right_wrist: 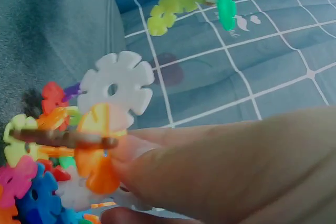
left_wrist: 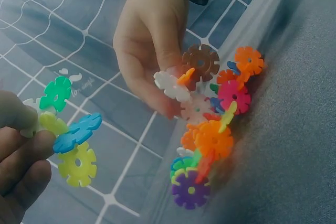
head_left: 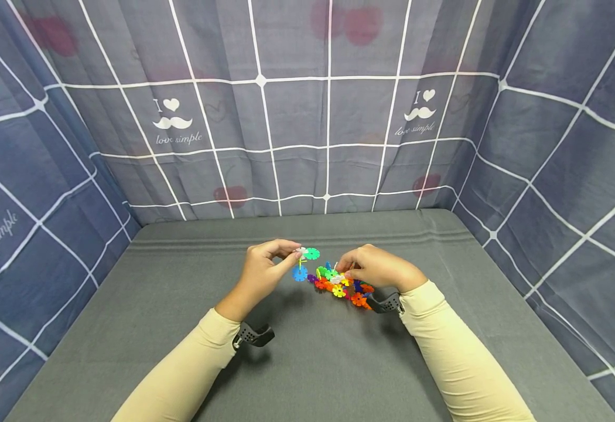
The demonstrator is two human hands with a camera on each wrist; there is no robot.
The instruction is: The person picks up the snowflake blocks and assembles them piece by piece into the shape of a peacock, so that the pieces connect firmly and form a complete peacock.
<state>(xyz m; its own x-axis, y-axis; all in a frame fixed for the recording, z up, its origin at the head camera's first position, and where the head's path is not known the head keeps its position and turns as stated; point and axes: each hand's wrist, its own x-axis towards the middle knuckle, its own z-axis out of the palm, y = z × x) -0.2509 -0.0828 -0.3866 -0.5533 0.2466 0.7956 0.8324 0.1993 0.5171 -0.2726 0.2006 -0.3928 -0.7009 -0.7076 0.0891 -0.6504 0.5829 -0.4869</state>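
My left hand (head_left: 265, 266) pinches the white disc of a small chain of notched, flower-shaped plastic building discs. A green disc (left_wrist: 55, 94), a blue disc (left_wrist: 77, 132) and a yellow disc (left_wrist: 77, 164) stick out from it. At the pile (head_left: 339, 286) of multicoloured discs, my right hand (head_left: 381, 268) has its thumb and fingers curled in against an orange disc (right_wrist: 97, 153). Beside the orange one are a white disc (right_wrist: 116, 85) and a brown disc (left_wrist: 200, 63). Part of the fingertips is hidden behind the discs.
The pile lies on a grey cloth-covered table (head_left: 307, 363). Grey-blue checked curtains (head_left: 297, 117) hang behind and at both sides. Dark straps with black mounts (head_left: 255, 335) sit on both wrists.
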